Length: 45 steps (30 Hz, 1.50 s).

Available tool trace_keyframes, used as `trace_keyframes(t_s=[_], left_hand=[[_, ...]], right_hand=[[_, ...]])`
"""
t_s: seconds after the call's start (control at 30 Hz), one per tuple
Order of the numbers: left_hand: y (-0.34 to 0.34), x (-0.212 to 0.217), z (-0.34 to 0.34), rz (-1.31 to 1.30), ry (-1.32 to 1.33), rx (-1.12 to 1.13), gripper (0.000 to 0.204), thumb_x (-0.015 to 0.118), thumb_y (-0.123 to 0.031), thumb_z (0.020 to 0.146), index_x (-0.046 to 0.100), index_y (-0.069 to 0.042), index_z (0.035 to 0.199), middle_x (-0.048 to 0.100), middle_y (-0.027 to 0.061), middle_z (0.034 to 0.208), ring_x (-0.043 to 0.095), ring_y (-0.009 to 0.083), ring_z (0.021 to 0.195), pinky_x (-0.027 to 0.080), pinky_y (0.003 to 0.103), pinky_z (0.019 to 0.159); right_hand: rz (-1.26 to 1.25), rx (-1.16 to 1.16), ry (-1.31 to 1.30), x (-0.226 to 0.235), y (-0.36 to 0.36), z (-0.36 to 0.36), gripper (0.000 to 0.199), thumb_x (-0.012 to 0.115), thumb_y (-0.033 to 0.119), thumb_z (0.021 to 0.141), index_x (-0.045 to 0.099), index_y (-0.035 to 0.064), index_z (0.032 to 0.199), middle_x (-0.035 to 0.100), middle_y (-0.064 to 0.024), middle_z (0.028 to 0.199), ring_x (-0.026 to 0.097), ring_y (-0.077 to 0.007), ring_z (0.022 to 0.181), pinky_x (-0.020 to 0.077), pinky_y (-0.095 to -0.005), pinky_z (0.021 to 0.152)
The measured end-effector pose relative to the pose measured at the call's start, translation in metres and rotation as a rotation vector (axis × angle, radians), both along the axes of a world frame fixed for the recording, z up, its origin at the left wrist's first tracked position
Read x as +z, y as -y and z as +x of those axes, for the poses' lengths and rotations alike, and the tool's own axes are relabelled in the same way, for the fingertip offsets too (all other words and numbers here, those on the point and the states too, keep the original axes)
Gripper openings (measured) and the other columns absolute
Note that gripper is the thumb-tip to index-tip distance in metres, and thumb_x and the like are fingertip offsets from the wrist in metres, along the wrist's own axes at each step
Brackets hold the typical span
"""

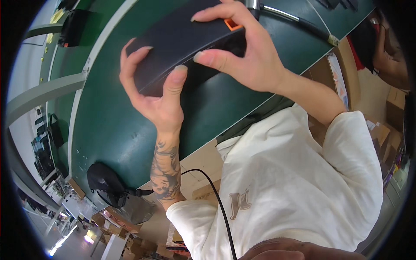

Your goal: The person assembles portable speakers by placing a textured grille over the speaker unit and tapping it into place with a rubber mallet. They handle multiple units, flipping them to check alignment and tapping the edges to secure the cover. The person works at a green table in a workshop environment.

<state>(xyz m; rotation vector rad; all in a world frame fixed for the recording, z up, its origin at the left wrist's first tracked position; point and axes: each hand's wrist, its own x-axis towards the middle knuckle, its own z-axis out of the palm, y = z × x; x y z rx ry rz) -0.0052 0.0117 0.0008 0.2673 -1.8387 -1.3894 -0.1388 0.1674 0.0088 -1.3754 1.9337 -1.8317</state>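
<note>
A flat black box-shaped device [182, 41] with an orange tab at one corner is held up over a dark green table [112, 125]. My left hand [158, 93] grips its near end, thumb on the front edge and fingers curled round the side. At the device's other end my right hand [242, 56] has its fingers spread over the top and its thumb pressed on the front face. Both forearms rise from a white long-sleeved top. The device's far side is hidden behind my hands.
A black cable with a metal ferrule [294, 19] runs across the table behind the device. A black round object [106, 186] sits at the table's near edge, its cord trailing over my sleeve. Cardboard boxes [381, 130] lie on the floor at right.
</note>
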Motion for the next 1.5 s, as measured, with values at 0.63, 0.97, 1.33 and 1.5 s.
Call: trace_keyframes(t_s=[0.63,0.97,1.33,1.5], left_hand=[[0.030,-0.021,0.013,0.580,0.130,-0.065,0.051,0.064,-0.026,0.103,0.047,0.000,0.143,0.052,0.0130,0.138,0.051,0.0210,0.127,0.037,0.034,0.112],[0.028,-0.017,0.014,0.669,0.112,-0.178,0.062,0.071,-0.020,0.098,0.041,0.003,0.147,0.053,0.0158,0.136,0.053,0.0213,0.124,0.042,0.034,0.109],[0.023,-0.010,0.014,0.700,0.073,-0.167,0.062,0.073,-0.020,0.098,0.040,0.004,0.145,0.059,0.0152,0.128,0.059,0.0184,0.115,0.048,0.032,0.103],[0.021,-0.009,0.011,0.684,0.050,-0.191,0.059,0.073,-0.019,0.097,0.043,0.004,0.143,0.060,0.0131,0.126,0.059,0.0171,0.115,0.048,0.031,0.101]], right_hand=[[0.881,-0.014,-0.659,0.010,-0.099,-0.114,0.046,0.066,0.011,0.097,0.055,0.0066,0.141,0.060,-0.0169,0.105,0.062,-0.0363,0.099,0.0509,-0.0411,0.086],[0.563,0.173,-0.105,0.120,0.010,-0.085,0.042,0.052,0.013,0.107,0.056,0.0100,0.149,0.055,0.0027,0.083,0.047,-0.0037,0.060,0.0389,-0.0209,0.050],[0.892,0.420,-0.347,0.176,0.070,-0.052,0.043,0.046,0.015,0.108,0.052,0.0080,0.150,0.059,-0.0032,0.077,0.053,-0.0114,0.067,0.0465,-0.0302,0.063],[0.743,0.408,-0.303,0.140,0.071,-0.033,0.034,0.057,0.017,0.102,0.067,0.0054,0.133,0.072,-0.0128,0.090,0.068,-0.0221,0.081,0.0536,-0.0343,0.076]])
